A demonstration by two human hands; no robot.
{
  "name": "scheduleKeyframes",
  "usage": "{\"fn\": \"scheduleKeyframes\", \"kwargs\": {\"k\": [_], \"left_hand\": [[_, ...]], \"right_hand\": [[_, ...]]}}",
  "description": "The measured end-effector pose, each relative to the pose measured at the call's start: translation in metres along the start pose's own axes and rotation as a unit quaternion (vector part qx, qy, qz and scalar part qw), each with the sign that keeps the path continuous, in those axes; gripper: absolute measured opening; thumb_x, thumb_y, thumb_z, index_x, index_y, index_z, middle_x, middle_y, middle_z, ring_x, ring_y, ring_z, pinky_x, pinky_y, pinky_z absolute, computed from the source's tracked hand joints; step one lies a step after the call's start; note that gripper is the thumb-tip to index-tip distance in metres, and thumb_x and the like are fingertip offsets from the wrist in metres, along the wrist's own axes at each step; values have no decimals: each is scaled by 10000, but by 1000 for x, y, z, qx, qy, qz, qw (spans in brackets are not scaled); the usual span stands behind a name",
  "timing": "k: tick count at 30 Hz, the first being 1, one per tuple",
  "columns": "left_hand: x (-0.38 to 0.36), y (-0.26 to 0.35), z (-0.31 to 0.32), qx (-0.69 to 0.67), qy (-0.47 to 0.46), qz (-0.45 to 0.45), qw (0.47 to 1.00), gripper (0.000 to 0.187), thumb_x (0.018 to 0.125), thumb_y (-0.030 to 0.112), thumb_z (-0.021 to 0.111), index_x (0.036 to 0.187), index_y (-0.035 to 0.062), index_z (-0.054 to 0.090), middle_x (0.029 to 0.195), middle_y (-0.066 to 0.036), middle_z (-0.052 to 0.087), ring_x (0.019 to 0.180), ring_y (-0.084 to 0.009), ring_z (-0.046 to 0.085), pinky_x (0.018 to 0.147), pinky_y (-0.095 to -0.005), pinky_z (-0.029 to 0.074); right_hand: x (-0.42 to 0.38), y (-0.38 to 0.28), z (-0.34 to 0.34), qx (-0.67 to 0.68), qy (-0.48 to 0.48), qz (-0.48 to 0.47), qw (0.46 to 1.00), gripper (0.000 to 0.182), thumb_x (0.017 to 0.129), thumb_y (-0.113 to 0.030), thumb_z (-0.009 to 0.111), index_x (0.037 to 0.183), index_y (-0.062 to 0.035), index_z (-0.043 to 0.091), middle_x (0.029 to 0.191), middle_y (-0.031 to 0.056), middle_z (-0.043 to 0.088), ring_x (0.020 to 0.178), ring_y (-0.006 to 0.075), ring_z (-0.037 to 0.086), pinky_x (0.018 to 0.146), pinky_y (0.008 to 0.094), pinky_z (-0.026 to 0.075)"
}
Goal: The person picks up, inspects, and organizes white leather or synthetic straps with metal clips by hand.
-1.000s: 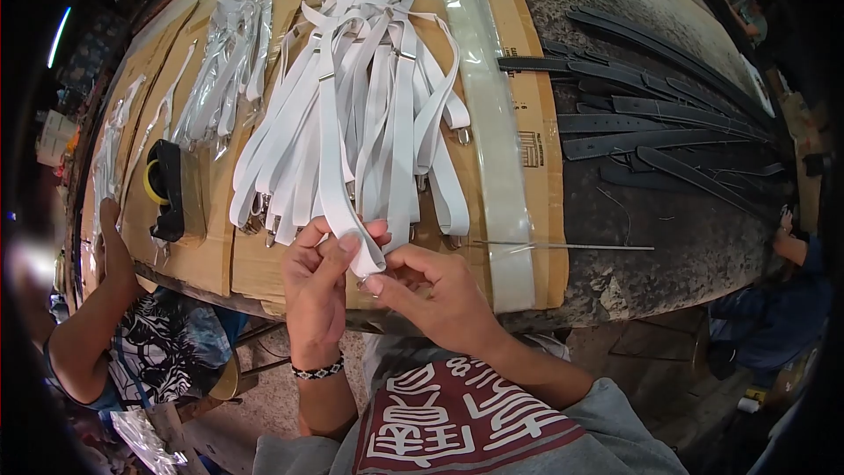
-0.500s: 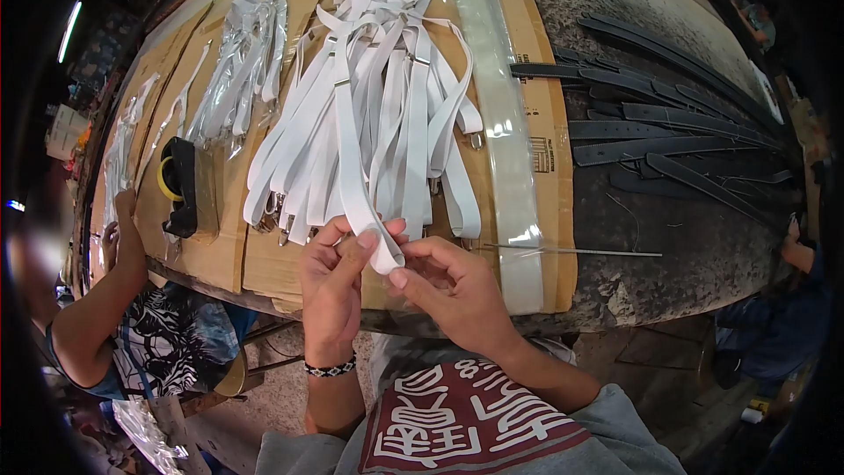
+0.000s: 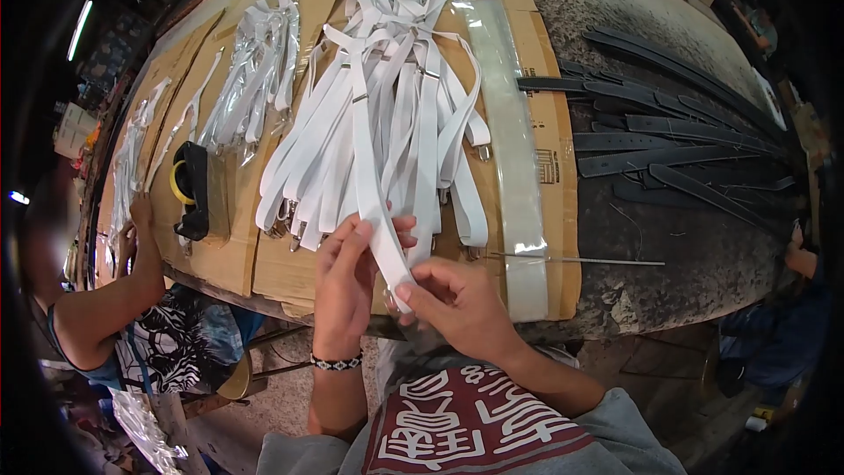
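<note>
One white elastic strap (image 3: pixel 367 154) runs down from a large pile of white straps (image 3: pixel 325 136) to my hands at the table's near edge. My left hand (image 3: pixel 350 268), with a beaded bracelet on its wrist, pinches this strap between thumb and fingers. Just to the right and a little lower, my right hand (image 3: pixel 457 299) grips the strap's lower end, where a bit of metal shows. Metal clips lie at the lower ends of the piled straps. Flat clear plastic sleeves (image 3: pixel 514 185) lie right of the pile on cardboard (image 3: pixel 554 211).
A black tape dispenser (image 3: pixel 195 193) stands left of the pile, near plastic-wrapped straps (image 3: pixel 251 70). Black belts (image 3: pixel 677 127) and a thin metal rod (image 3: pixel 607 260) lie at the right. A co-worker's arm (image 3: pixel 119 286) reaches in at the left; another person's hand (image 3: pixel 798 255) is at the far right.
The strap's lower end has moved down and slightly right with my right hand, and its loop is straighter. My left hand has shifted a little right. The whole view has shifted slightly.
</note>
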State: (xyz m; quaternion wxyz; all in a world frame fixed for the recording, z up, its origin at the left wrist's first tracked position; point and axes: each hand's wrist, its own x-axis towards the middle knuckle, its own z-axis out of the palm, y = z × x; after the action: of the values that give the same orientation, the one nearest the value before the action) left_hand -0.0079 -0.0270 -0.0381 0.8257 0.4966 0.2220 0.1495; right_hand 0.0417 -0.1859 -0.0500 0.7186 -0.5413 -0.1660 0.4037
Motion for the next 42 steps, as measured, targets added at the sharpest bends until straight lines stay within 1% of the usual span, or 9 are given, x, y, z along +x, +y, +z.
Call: {"fn": "scheduleKeyframes", "kwargs": {"k": [4, 8, 20, 23, 28, 33, 38, 41, 42], "left_hand": [[16, 4, -9, -14, 16, 24, 999, 293, 1024, 125, 522, 1244, -60, 579, 1111, -216, 721, 904, -232, 721, 855, -356, 576], [15, 2, -4, 13, 11, 23, 1000, 264, 1002, 89, 540, 1222, -56, 563, 1108, -226, 720, 899, -237, 725, 816, -348, 588], [12, 8, -4, 18, 32, 28, 999, 257, 987, 59, 545, 1215, -58, 536, 1062, -239, 727, 888, -273, 728, 819, -361, 592], [11, 8, -2, 34, 22, 33, 999, 242, 970, 49, 533, 1190, -54, 536, 1074, -243, 722, 900, -273, 726, 830, -359, 592], [-8, 12, 7, 17, 22, -4, 1000, 209, 930, 38, 523, 1124, -36, 533, 1148, -262, 693, 923, -273, 726, 853, -356, 591], [20, 15, -9, 43, -14, -36, 998, 416, 1024, 210, 468, 1325, -77, 495, 1249, -257, 655, 1063, -299, 693, 955, -371, 568], [107, 40, -9, -39, -87, -47, 994, 499, 1080, 293, 391, 1361, -113, 464, 1346, -256, 601, 1083, -317, 683, 948, -396, 574], [165, 51, -18, -285, -105, -149, 941, 447, 1078, 241, 399, 1323, -125, 475, 1209, -260, 655, 943, -282, 704, 812, -351, 616], [181, 53, -19, -263, -74, -115, 955, 425, 1076, 224, 403, 1301, -129, 480, 1182, -259, 659, 933, -282, 703, 803, -351, 618]], "right_hand": [[-12, 6, -3, -48, -53, 59, 996, 259, 995, -207, 660, 1002, 52, 665, 787, 38, 690, 702, 64, 625, 638, 240, 501], [6, 16, -3, -49, 14, -14, 999, 264, 1000, -206, 647, 1007, 57, 660, 816, 57, 703, 729, 75, 651, 669, 237, 519], [2, 8, -6, 87, -140, -12, 986, 353, 1021, -100, 592, 1321, 65, 509, 1132, 148, 713, 1059, 187, 692, 919, 311, 549], [8, 12, -8, 107, -121, 29, 987, 397, 1004, -124, 615, 1342, 41, 488, 1048, 108, 717, 960, 152, 705, 865, 275, 548], [32, 1, -5, 126, -82, -9, 989, 302, 1012, -105, 586, 1259, 66, 556, 1076, 156, 721, 939, 173, 721, 841, 281, 568], [14, -17, -1, 112, -97, -5, 989, 251, 1025, -108, 578, 1190, 80, 595, 1069, 156, 720, 927, 161, 716, 843, 294, 578], [-29, -43, -2, 98, -155, -11, 983, 235, 1041, -102, 569, 1195, 74, 593, 1095, 137, 717, 943, 140, 698, 852, 290, 567], [-51, -56, -9, 84, -197, -3, 977, 258, 1039, -100, 578, 1236, 66, 591, 1108, 123, 716, 982, 144, 688, 890, 289, 549], [-57, -59, -12, 77, -210, -5, 975, 267, 1038, -101, 582, 1247, 65, 590, 1110, 121, 716, 988, 145, 687, 899, 290, 545]]}}
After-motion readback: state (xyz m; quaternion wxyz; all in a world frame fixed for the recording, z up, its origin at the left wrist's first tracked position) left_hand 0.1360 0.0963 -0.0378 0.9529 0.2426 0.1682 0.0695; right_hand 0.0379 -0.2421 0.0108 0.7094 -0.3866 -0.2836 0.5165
